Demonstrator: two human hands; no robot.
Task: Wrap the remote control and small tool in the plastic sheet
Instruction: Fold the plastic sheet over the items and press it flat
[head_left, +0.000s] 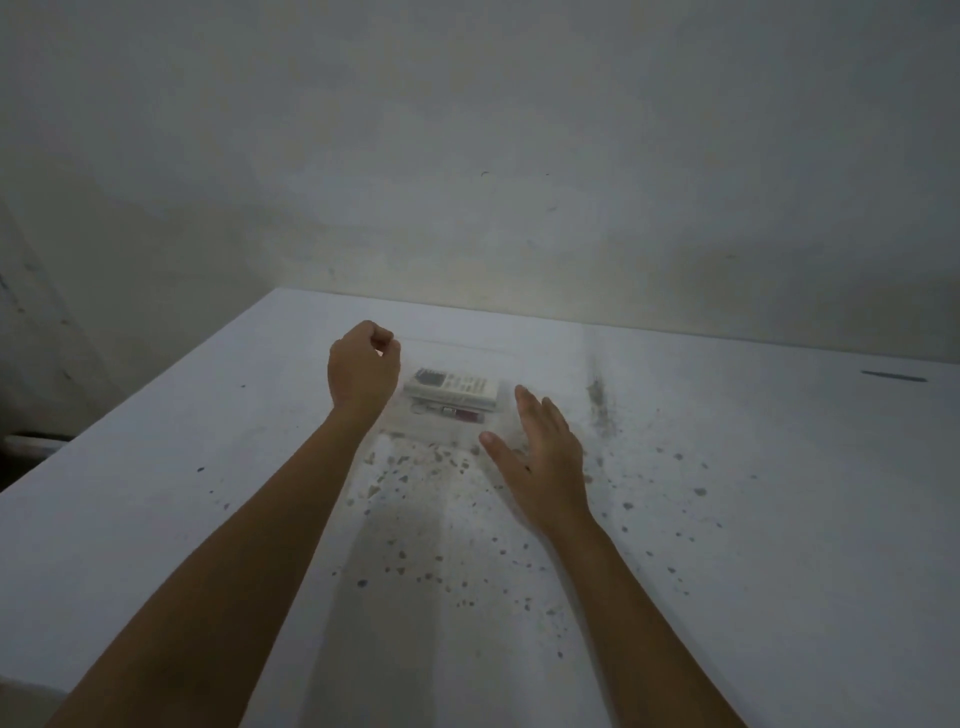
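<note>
Both hands reach out over the white table (727, 519). Our left hand (363, 371) is curled into a loose fist just left of the remote control (452, 387); we cannot tell whether it pinches the plastic sheet (441, 431). Our right hand (540, 457) is held flat with fingers extended, empty, just right of and nearer than the remote control. The small tool (457, 413) lies parallel against the near side of the remote control. The sheet is faint; its edges are hard to trace. Dark specks (415, 561) litter the table between our forearms. A dark streak (597, 395) marks the table right of the items. A wall (467, 156) stands behind.
</note>
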